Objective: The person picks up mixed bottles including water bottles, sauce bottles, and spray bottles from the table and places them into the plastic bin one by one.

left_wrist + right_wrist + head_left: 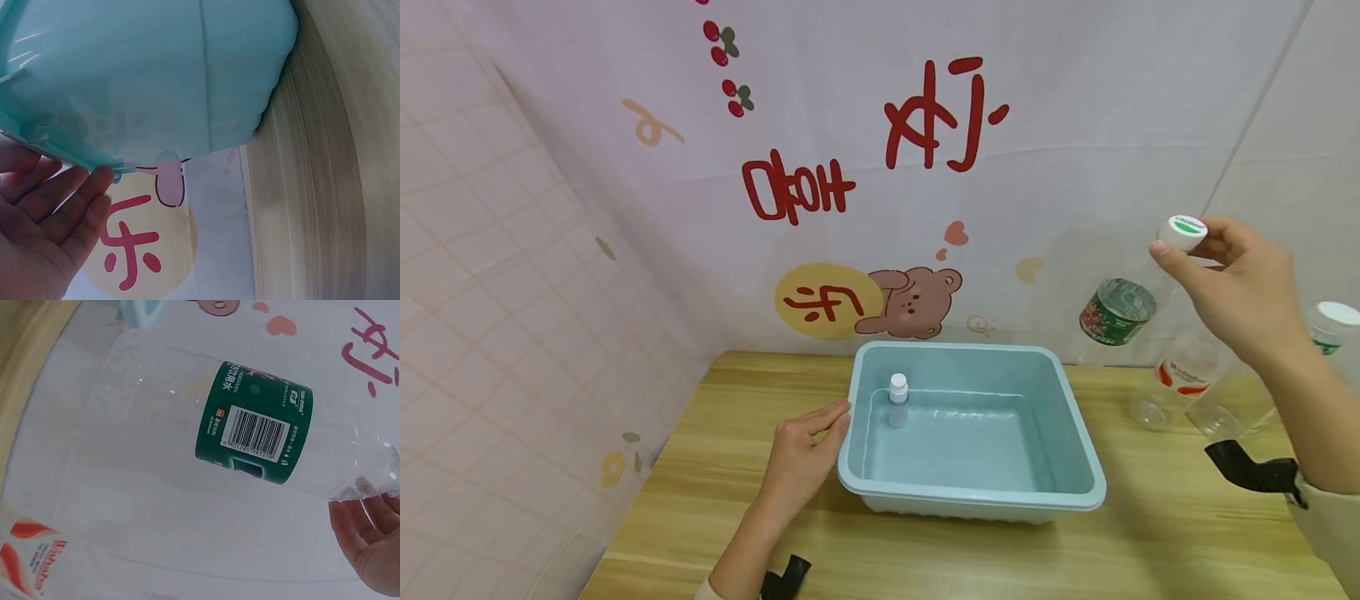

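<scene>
My right hand (1247, 283) grips a large clear plastic bottle (1117, 312) near its white cap (1186, 229), at the neck. It hangs tilted above the back right of the table, and its green label with a barcode (255, 434) faces the right wrist camera. At the left rim of a light blue plastic basin (970, 498), my left hand (805, 454) pinches the edge between thumb and fingers. From below, the left wrist view shows the fingers (69, 206) against the rim's underside. Inside the basin, a small bottle with a white cap (898, 404) stands upright near the left wall.
Right of the basin, a clear bottle with a red and white label (1183, 377) lies on the wooden table (760, 375). Another white-capped bottle (1337, 315) is partly hidden behind my right forearm. A printed cloth (1075, 108) hangs right behind the table.
</scene>
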Action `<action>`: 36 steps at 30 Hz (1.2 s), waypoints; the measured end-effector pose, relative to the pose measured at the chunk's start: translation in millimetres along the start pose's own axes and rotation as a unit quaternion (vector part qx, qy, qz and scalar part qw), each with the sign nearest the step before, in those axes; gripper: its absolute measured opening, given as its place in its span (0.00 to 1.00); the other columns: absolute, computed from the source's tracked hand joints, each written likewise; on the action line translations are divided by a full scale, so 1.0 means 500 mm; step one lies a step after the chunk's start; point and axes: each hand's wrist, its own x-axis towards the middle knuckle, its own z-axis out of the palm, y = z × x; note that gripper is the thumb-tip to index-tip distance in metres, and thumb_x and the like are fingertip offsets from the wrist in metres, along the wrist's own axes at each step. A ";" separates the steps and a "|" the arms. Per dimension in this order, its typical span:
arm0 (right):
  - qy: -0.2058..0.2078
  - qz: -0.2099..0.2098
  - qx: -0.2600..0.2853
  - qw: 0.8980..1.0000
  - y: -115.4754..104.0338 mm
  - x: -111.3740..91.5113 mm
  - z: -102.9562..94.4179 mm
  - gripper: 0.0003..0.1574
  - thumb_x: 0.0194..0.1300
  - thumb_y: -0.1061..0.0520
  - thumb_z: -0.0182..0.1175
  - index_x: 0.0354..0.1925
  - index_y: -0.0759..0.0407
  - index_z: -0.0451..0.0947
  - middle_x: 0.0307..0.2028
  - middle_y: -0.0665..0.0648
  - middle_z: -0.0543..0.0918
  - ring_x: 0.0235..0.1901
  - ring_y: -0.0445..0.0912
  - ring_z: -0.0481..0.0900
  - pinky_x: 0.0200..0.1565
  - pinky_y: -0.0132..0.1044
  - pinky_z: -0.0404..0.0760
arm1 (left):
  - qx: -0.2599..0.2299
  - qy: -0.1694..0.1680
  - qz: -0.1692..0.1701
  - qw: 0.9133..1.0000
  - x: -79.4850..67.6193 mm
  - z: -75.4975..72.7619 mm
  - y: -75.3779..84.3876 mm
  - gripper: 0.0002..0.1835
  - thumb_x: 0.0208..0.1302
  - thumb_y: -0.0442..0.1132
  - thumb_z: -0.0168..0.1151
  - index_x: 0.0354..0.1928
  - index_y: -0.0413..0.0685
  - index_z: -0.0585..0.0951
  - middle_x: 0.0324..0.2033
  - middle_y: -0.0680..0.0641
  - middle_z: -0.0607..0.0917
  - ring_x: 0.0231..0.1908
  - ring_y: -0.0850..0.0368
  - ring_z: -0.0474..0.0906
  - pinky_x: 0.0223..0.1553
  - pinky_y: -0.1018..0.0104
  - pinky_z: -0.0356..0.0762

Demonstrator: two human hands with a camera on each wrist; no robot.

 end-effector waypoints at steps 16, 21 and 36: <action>0.025 -0.005 0.066 0.998 -0.076 0.001 0.007 0.16 0.70 0.51 0.71 0.54 0.42 0.83 0.37 0.30 0.84 0.37 0.26 0.82 0.41 0.14 0.74 | -0.006 0.002 -0.001 1.000 0.002 0.001 0.001 0.14 0.72 0.35 0.68 0.57 0.42 0.88 0.56 0.44 0.88 0.59 0.47 0.83 0.56 0.52 0.83; 0.022 -0.013 0.070 0.997 -0.093 -0.005 0.019 0.15 0.68 0.52 0.73 0.52 0.45 0.85 0.36 0.31 0.85 0.36 0.27 0.83 0.39 0.15 0.76 | -0.006 0.003 0.003 1.000 0.001 0.001 0.001 0.14 0.72 0.35 0.68 0.57 0.41 0.88 0.56 0.43 0.88 0.59 0.47 0.84 0.55 0.52 0.84; -0.017 -0.039 0.059 0.997 -0.132 -0.020 0.097 0.20 0.68 0.48 0.73 0.56 0.49 0.84 0.39 0.31 0.85 0.36 0.28 0.85 0.37 0.22 0.78 | -0.006 0.000 0.005 1.000 0.002 0.001 -0.001 0.14 0.72 0.35 0.68 0.56 0.41 0.88 0.56 0.40 0.87 0.59 0.46 0.84 0.55 0.51 0.83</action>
